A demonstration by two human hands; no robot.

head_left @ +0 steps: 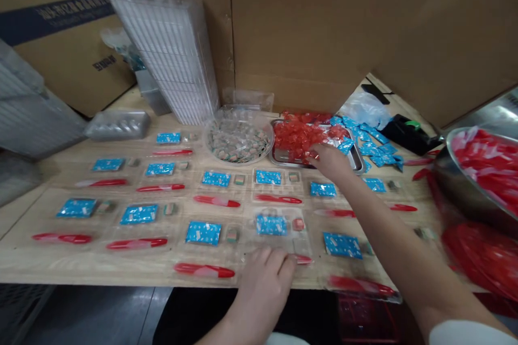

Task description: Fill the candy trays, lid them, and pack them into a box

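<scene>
My right hand (329, 160) reaches into the pile of crinkled red plastic wrappers (297, 137) on a metal tray (358, 160). Its fingers are pinched together at the pile's front edge; what lies between them is hidden. Curled over the near part of a clear plastic blister tray (309, 240) is my left hand (267, 275), its fingertips hidden. A red pen (303, 260) sticks out beside these fingers. That blister tray also holds a blue printed packet (271, 225) and a small reddish block (298, 224).
Several similar blister trays with blue packets (138, 214) and red pens (204, 270) cover the table. Behind them stand a round clear tub (238, 160) of small wrapped blocks and a tall stack of clear trays (170, 54). A metal bowl (457, 183) is at right.
</scene>
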